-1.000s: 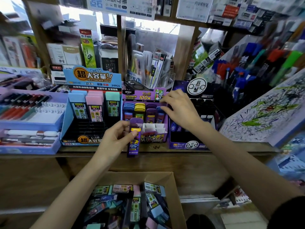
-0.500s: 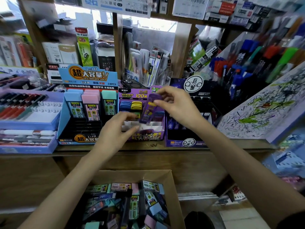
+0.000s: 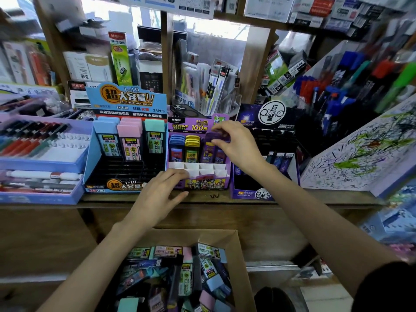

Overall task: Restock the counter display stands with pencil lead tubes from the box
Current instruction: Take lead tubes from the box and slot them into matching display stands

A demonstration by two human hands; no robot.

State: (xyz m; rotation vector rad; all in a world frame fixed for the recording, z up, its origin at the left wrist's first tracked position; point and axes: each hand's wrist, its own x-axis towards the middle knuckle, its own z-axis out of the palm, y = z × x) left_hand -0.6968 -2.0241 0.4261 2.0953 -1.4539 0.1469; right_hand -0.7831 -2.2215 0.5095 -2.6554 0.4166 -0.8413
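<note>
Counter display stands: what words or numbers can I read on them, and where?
"超大容量!!": blue stand header
"24PCS": blue stand header
"ULTRAMAN": purple stand header
"100根": purple stand header
"巨蟹": round white sign
"G-5": green pack behind
Upper shelf labels and tubes in the box: too blurred.

Stationery shop, counter display stands (image 3: pixel 126 154) of lead tubes, pen racks (image 3: pixel 351 86), packaged stock

Wooden counter (image 3: pixel 225 199) beneath daylit window (image 3: pixel 225 30)

Right hand (image 3: pixel 236 145) pinches a purple tube (image 3: pixel 216 135); left hand (image 3: pixel 157 195) extends flat, fingers straight.
</note>
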